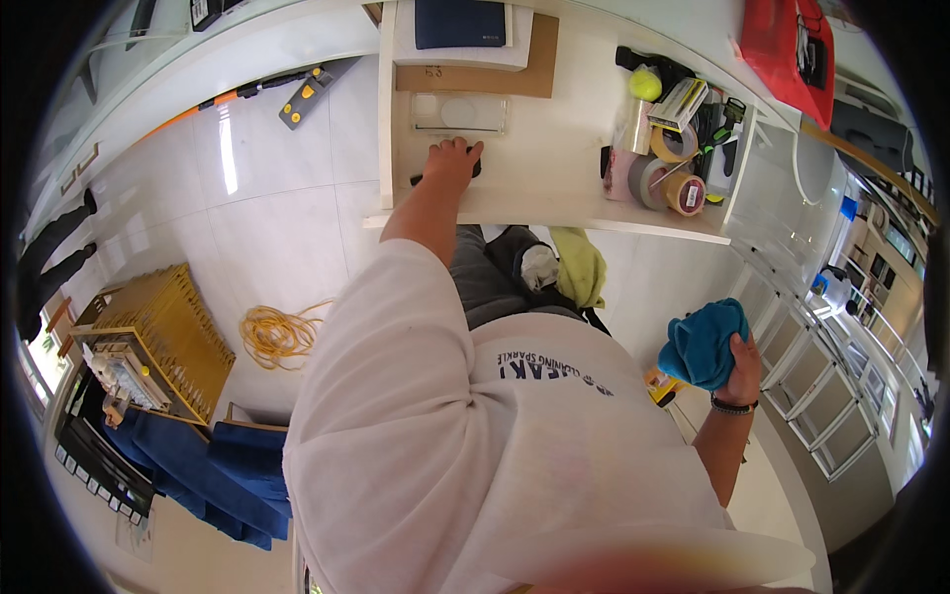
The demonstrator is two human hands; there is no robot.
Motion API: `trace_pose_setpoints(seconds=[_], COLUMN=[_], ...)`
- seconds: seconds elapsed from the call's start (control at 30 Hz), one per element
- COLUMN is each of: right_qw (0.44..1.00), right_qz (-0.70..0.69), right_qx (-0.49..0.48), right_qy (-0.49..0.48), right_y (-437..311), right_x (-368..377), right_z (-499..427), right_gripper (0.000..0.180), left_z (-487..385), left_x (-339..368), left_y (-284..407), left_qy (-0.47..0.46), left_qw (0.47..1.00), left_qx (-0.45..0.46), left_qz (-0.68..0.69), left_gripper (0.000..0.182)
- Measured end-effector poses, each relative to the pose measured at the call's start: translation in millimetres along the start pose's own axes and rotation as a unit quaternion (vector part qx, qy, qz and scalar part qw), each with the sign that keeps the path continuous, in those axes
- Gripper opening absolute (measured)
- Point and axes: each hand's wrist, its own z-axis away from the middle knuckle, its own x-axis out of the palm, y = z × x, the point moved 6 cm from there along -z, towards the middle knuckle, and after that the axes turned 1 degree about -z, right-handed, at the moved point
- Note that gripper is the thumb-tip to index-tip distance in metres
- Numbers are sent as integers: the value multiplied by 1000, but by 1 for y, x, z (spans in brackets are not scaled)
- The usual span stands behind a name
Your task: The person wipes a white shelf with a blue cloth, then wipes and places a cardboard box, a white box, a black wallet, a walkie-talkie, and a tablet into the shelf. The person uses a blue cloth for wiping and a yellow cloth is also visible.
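An open white drawer (542,167) lies before me. My left hand (451,157) reaches down into its left part, fingers curled over a small black object (476,169), mostly hidden beneath the hand. Just beyond it is a clear plastic case (460,114). Farther back lie a dark blue notebook (460,26), a white box or stack, and a brown cardboard piece (540,74). Out to the right, my right hand (742,367) holds a bunched teal cloth (701,345). Tape rolls (683,191), a yellow-green tennis ball (645,85) and a small box (679,102) crowd the drawer's right side.
A metal ladder (816,379) is at the right, and a red bag or case (790,59) at the upper right. On the left floor are a coiled orange cord (278,338) and a wooden cabinet (167,341). Someone's dark-clad legs (56,245) show at the far left.
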Motion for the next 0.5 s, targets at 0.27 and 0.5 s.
trace_pose_setpoints(seconds=[0.27,0.5], right_qw=[1000,1000], right_qz=[-3,-8], right_qx=[4,-16], right_qy=[31,4], right_y=[7,-2], right_x=[-4,14], right_z=[3,0], right_gripper=[45,51], left_z=[11,34], left_x=[8,-30], left_y=[-12,-6], left_qy=[-46,56], left_qw=[993,993], left_qx=[107,97], left_qz=[-6,30], left_gripper=[55,55])
